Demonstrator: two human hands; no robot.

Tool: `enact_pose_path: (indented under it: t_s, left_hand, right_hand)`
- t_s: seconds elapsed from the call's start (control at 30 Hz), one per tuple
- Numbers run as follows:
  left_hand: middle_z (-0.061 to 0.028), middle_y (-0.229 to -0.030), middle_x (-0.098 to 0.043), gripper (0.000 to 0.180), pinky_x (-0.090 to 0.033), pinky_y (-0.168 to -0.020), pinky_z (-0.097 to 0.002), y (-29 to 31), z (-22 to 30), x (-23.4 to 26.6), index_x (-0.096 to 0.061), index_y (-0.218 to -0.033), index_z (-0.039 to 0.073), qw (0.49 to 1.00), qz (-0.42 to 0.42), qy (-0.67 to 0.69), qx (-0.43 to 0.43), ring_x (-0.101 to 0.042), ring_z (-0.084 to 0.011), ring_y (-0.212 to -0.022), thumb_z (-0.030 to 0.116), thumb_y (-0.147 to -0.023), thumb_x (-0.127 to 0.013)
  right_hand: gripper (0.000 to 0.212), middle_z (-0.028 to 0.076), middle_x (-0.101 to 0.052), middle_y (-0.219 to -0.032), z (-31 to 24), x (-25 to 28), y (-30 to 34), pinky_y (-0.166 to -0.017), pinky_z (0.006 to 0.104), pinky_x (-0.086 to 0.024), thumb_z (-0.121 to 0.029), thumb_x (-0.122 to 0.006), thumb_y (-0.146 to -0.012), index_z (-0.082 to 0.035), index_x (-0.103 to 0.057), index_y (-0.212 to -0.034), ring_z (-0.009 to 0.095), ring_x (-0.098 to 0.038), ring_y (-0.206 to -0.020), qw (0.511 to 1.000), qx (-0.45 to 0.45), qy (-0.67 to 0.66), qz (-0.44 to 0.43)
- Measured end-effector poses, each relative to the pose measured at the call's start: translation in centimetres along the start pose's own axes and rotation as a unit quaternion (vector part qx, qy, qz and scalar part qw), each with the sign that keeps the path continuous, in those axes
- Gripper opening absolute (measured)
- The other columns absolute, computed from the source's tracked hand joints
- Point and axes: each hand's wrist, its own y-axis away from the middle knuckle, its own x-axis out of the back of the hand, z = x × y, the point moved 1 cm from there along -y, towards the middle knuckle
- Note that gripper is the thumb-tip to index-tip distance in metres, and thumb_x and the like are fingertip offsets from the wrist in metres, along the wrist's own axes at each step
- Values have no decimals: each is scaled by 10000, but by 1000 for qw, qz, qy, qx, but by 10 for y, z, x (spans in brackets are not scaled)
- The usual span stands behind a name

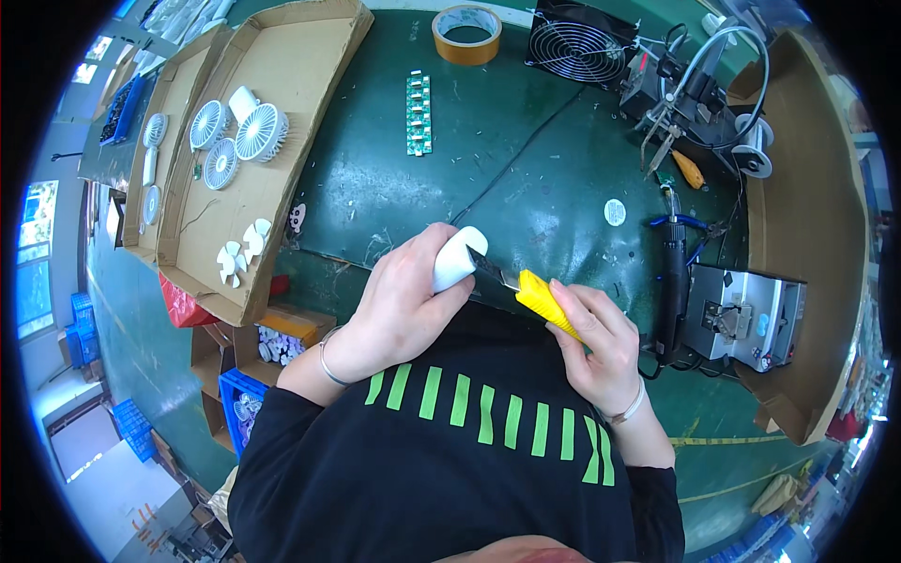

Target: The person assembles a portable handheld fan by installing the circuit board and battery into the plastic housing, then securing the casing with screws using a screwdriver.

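Observation:
My left hand (404,298) is closed round a smooth white plastic piece (456,258), rounded at its end, like the handle of a small hand fan. In my right hand (601,345) is a yellow utility knife (542,298), gripped by its handle. Its dark blade points left, and the tip meets the white piece near its upper end. Whether the tip has gone into a seam I cannot tell. Both hands are just over the near edge of the green table (375,178), in front of my body.
A cardboard tray (314,84) at left holds several white fan heads (221,163) and loose blades (230,263). Farther back are a strip of green circuit boards (419,114), a tape roll (466,36) and a black fan (584,47). A soldering stand (690,103) and metal box (741,314) sit right.

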Motion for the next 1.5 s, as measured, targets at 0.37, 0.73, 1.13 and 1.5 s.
enact_pose_path:
  t_s: [0.37,0.73,1.13,1.5]
  left_hand:
    - [-54,-828,-590,210,-468,-727,-299,10,8,12,-555,-1012,21,994,24,56,-92,-591,-185,-756,51,-820,-636]
    - [-51,-761,-688,368,-499,-667,-271,-86,10,133,-697,-880,3,987,152,-30,38,-633,-109,-713,364,-817,-732]
    - [-279,-1369,-402,459,-437,-1093,-386,-279,-86,231,-278,-1365,-102,742,196,641,-15,-459,-382,-1257,30,-974,-478]
    - [-242,-1506,-293,739,-301,-1141,-428,-136,-151,266,-494,-1379,192,791,-91,-583,158,-257,-345,-1425,-82,-700,-598]
  right_hand:
    - [492,134,-627,-971,26,-3,0,-726,316,-523,38,-702,-770,-62,-620,-1245,264,-643,-823,990,-70,89,82]
    - [441,134,-617,-942,61,-31,26,-714,361,-519,18,-701,-742,-41,-645,-1175,295,-632,-803,970,-63,179,152]
    - [447,154,-609,-961,65,-32,23,-693,376,-518,19,-703,-748,-12,-625,-1187,311,-627,-802,976,-50,164,133]
    - [458,156,-602,-967,65,-32,22,-708,377,-517,37,-686,-756,-7,-609,-1205,315,-626,-820,978,-60,159,124]
